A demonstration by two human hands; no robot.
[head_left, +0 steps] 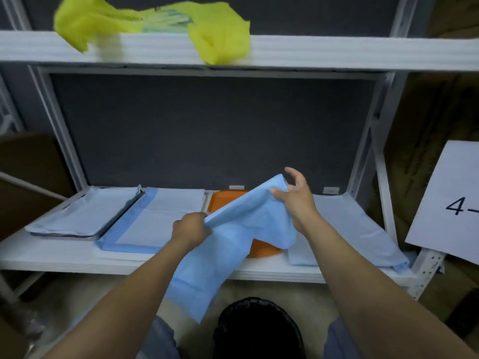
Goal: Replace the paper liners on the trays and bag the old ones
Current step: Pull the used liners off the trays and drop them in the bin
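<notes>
Lying at the far left of the lower shelf [51, 255], a metal tray [77, 235] carries a pale blue liner [85, 216] that covers nearly all of it. Above, on the upper shelf, a crumpled yellow bag [215, 37] sprawls from left to centre, with something teal showing inside it. Just beside the metal tray, a flat pad with a darker blue border [155, 218] rests directly on the lower shelf.

Next comes the left hand [190, 229], closed in a fist around the near edge of a blue liner sheet [246, 224]. The sheet is lifted off the shelf, stretched upward between both hands, and its loose lower part hangs down past the shelf's front edge. Behind and beneath it sits an orange tray [223, 203], mostly hidden by the sheet, with a far corner and a near corner showing. On the floor below, a dark round container [259, 330] stands between the person's forearms.

The right hand [295, 195] pinches the sheet's raised far corner with thumb against finger, while the remaining fingers curl loosely above. Further right, a stack of pale blue sheets [350, 224] lies on the shelf, and at the far right a white paper sign [451, 203] reading "4-" leans against cardboard.
</notes>
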